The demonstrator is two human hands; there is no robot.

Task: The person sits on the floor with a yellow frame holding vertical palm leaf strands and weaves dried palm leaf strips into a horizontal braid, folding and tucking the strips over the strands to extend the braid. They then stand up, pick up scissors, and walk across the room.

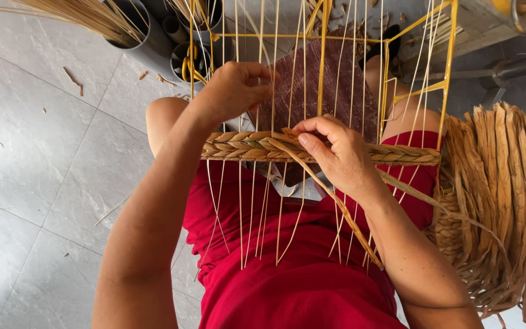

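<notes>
While weaving: both hands work on a yellow frame
Left hand: pinching thin upright strands
Right hand: gripping the braided band

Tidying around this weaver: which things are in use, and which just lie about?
In use: yellow wire frame; braided straw band; thin pale upright reeds; left hand; right hand.
Lying about: grey tubes; bundle of flat dried straw strips.

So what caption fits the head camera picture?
Both hands, left and right, weave a straw braid across a yellow frame.
</notes>
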